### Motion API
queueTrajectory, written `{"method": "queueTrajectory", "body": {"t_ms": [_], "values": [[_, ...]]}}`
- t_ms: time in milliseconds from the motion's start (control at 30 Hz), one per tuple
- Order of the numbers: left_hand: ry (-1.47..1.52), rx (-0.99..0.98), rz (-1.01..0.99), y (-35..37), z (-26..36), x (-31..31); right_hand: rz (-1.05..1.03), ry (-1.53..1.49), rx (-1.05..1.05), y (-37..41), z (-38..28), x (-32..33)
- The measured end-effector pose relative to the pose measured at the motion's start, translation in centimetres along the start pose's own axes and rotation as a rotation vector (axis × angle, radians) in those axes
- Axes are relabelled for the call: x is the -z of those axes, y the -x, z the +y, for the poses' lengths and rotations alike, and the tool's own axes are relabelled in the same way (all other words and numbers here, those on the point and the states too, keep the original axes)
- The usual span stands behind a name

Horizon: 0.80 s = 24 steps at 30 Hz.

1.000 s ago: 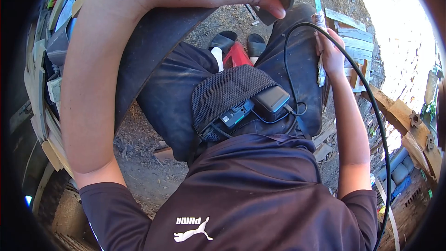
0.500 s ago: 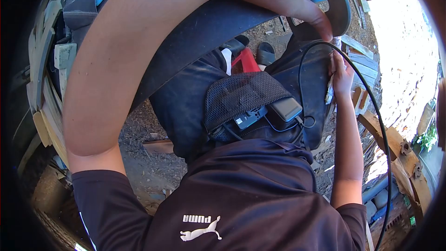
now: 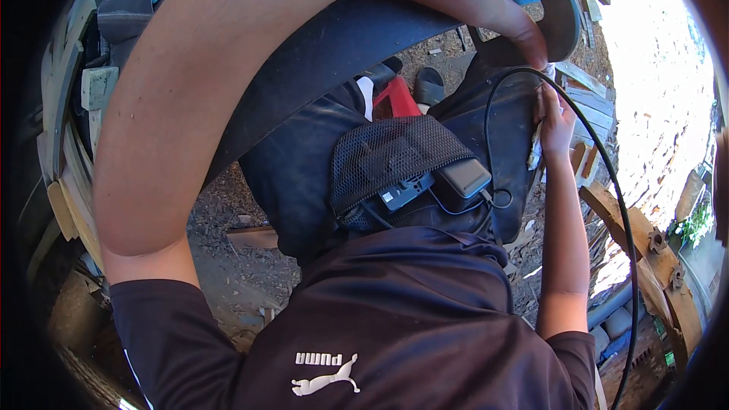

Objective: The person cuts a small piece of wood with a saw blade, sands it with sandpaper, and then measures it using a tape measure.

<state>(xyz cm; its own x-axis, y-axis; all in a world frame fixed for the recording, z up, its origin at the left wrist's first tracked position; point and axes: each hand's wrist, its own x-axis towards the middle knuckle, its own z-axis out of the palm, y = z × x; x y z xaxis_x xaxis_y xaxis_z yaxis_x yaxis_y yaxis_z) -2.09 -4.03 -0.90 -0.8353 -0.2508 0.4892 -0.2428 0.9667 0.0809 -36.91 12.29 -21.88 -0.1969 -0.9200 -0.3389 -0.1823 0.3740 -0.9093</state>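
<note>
My left hand (image 3: pixel 486 0) reaches across the top of the view, its thumb pressed against a dark, flexible, rubber-like strip (image 3: pixel 342 49). The strip bends into a curl near the thumb, and its long flat part slants down to the left beneath my forearm. Most of the left fingers are cut off by the upper edge. My right hand (image 3: pixel 558 123) is closed beside my right thigh, just below the curl. Its fingers are around a thin whitish thing (image 3: pixel 535 150), mostly hidden, whose kind I cannot make out. A black cable (image 3: pixel 600 133) arches past the right hand.
A mesh pouch (image 3: pixel 395 156) on my lap holds a black power bank (image 3: pixel 465 178) and a small device (image 3: pixel 406 193). Something red (image 3: pixel 396 99) shows between my legs. Wood pieces (image 3: pixel 72 99) are piled at left; wooden boards (image 3: pixel 645 250) lie at right. A sandal (image 3: pixel 430 87) is on the ground.
The whole view has shifted slightly. Both hands keep nearly the same positions and grips, and the strip's curl sits a little farther right in the picture.
</note>
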Motion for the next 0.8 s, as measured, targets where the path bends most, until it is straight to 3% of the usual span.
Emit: {"method": "queueTrajectory", "body": {"t_ms": [633,800], "values": [[0.034,0.025,-0.028,-0.2,0.2,-0.4,0.018,0.043,0.002,0.6,-0.1,0.2],[-0.001,0.167,-0.14,-0.6,0.5,0.3,0.027,0.144,0.018,0.7,-2.0,-0.5]]}}
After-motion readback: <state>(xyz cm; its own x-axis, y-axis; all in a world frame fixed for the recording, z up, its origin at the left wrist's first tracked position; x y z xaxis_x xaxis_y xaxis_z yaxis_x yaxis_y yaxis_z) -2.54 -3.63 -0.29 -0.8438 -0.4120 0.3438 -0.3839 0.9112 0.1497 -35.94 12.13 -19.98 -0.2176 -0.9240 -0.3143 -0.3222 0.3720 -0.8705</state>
